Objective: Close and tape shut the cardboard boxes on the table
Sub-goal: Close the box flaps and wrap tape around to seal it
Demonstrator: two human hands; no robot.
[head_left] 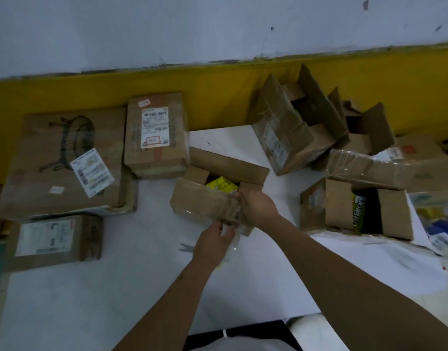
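Observation:
A small cardboard box (205, 198) lies open in the middle of the white table (91, 287), its far flap (228, 164) standing up and a yellow packet (221, 184) showing inside. My right hand (258, 206) grips the near flap at its right end. My left hand (212, 241) pinches a strip of clear tape (231, 239) hanging off that same corner of the box. The picture is blurred around the fingers.
Closed labelled boxes sit at left: a big one (63, 160), a tall one (157, 135), a small one (55, 241). At right are open boxes (293, 127), one with a green packet (354, 211), and a taped box (369, 171). A yellow wall band (192, 84) runs behind.

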